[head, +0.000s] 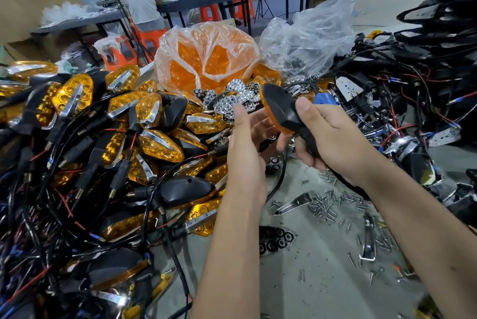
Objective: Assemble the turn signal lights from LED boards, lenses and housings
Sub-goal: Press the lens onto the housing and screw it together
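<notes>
a heap of finished turn signal lights (108, 122) filled the counter (322, 262) from seven to ten o'clock, a bag of orange lenses (206, 58) at twelve. at centre, the right hand (333, 138) gripped a black housing (286, 109) by its stem, its long axis running from eleven o'clock down to five, an orange lens edge showing beneath. the left hand (245, 143), fingers straight and holding nothing, stood just beside it at nine o'clock, the nearer free hand. loose screws (333, 205) lay at five o'clock.

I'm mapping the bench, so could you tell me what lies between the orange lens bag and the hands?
In the head view, a heap of clear faceted reflectors lies between the lens bag and the hands.
</notes>
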{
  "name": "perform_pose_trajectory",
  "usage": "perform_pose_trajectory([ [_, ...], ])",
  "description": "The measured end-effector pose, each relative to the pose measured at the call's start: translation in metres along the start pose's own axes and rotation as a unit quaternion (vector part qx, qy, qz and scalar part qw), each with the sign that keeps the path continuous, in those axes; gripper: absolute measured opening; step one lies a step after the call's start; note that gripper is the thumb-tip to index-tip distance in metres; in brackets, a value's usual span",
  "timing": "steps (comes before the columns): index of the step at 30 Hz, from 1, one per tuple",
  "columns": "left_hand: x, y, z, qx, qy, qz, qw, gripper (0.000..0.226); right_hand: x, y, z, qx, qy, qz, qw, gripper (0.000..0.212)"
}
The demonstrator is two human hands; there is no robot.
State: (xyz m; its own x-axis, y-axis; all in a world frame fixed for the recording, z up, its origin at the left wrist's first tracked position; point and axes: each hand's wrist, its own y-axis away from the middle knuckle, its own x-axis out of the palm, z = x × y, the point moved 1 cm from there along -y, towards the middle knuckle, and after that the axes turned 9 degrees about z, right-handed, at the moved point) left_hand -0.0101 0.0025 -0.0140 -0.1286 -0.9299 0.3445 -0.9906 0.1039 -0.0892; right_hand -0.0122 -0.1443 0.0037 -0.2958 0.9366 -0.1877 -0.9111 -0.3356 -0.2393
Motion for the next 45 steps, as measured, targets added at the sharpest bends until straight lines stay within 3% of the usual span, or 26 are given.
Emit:
perform_pose_trajectory([
  [6, 0.0, -0.001, -0.004, -0.012, 0.038, 0.028, 0.999, 0.083, -0.002, 0.0, -0.001, -0.019, -0.044, 0.018, 0.999, 0.067],
  [9, 0.0, -0.001, -0.001, 0.018, -0.009, 0.063, 0.998, 0.064, -0.002, -0.001, -0.002, -0.016, -0.048, 0.016, 0.999, 0.066],
  [12, 0.004, 0.0, 0.001, 0.017, -0.003, 0.064, 0.998, 0.043, 0.006, -0.003, -0.002, -0.01, -0.006, -0.008, 1.0, 0.036],
  [14, 0.007, 0.001, 0.0, 0.015, 0.021, 0.055, 0.998, 0.041, 0.007, -0.004, -0.003, -0.005, 0.012, -0.027, 1.0, 0.025],
  [17, 0.008, 0.003, 0.001, 0.025, 0.038, 0.042, 0.998, 0.047, 0.004, -0.002, -0.003, 0.01, 0.01, 0.006, 1.0, 0.046],
  [20, 0.006, 0.003, 0.002, 0.019, 0.053, 0.038, 0.998, 0.041, 0.004, 0.001, 0.003, 0.024, -0.019, 0.052, 0.998, 0.05],
  [23, 0.004, 0.003, -0.001, 0.005, 0.061, 0.021, 0.998, 0.063, 0.003, 0.003, 0.003, 0.053, -0.05, 0.077, 0.994, 0.06],
  [25, 0.0, 0.002, 0.0, 0.014, 0.057, 0.007, 0.998, 0.062, 0.001, 0.004, 0.002, 0.073, -0.04, 0.084, 0.993, 0.065],
  [31, 0.003, 0.001, 0.002, 0.018, 0.08, -0.046, 0.996, 0.041, 0.005, 0.002, 0.0, 0.08, -0.036, 0.068, 0.994, 0.057],
  [37, 0.007, 0.0, 0.006, 0.027, 0.094, -0.074, 0.992, 0.059, 0.001, -0.002, -0.007, 0.063, 0.02, 0.074, 0.995, 0.045],
  [41, 0.009, 0.0, 0.006, 0.014, 0.082, -0.027, 0.996, 0.025, 0.002, -0.003, -0.003, 0.02, 0.079, 0.013, 0.997, 0.043],
  [45, 0.018, 0.006, 0.0, -0.012, 0.137, 0.009, 0.99, 0.043, 0.004, -0.005, 0.001, 0.009, 0.122, -0.003, 0.992, 0.045],
])
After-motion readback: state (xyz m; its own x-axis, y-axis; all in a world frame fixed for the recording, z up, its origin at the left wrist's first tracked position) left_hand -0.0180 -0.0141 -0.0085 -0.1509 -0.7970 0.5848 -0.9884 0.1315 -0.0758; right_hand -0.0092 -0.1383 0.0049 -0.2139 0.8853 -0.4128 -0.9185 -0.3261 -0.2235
